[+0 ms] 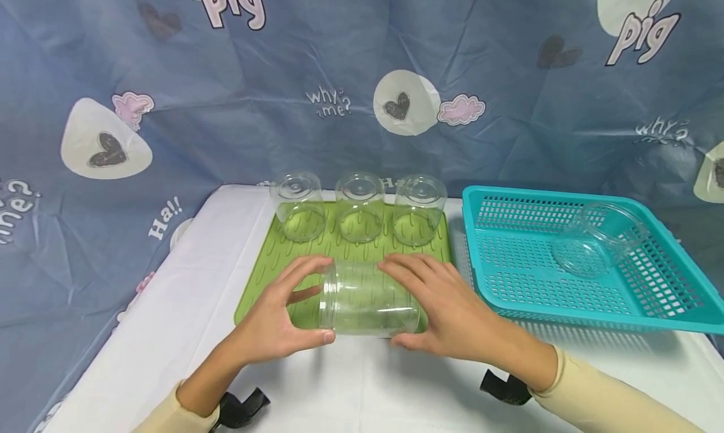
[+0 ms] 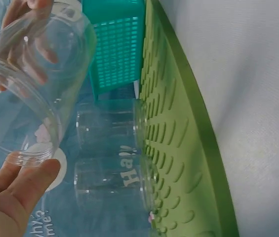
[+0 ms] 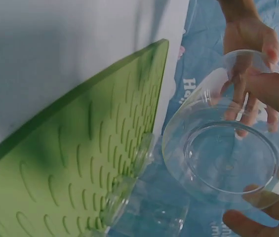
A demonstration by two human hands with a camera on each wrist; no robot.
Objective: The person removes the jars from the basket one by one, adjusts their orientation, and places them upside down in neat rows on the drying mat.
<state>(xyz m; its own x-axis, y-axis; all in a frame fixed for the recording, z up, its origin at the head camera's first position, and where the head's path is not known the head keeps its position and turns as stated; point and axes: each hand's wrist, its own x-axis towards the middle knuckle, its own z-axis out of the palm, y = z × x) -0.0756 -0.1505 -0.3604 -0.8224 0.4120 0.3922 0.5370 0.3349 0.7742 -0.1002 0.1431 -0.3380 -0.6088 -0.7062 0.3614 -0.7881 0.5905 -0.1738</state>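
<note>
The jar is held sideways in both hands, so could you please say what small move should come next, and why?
I'd probably tip the held jar mouth-down over the green mat: the left hand and right hand hold it sideways, raised off the mat, while three jars stand mouth-down there.

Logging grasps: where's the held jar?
Head view, centre: held jar is sideways between left hand and right hand, above green mat, in front of three standing jars.

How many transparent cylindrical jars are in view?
5: a left jar, middle jar and right jar on the green textured mat, a held jar between the left hand and right hand, and a tilted jar in the turquoise perforated basket. None appears hidden.
</note>
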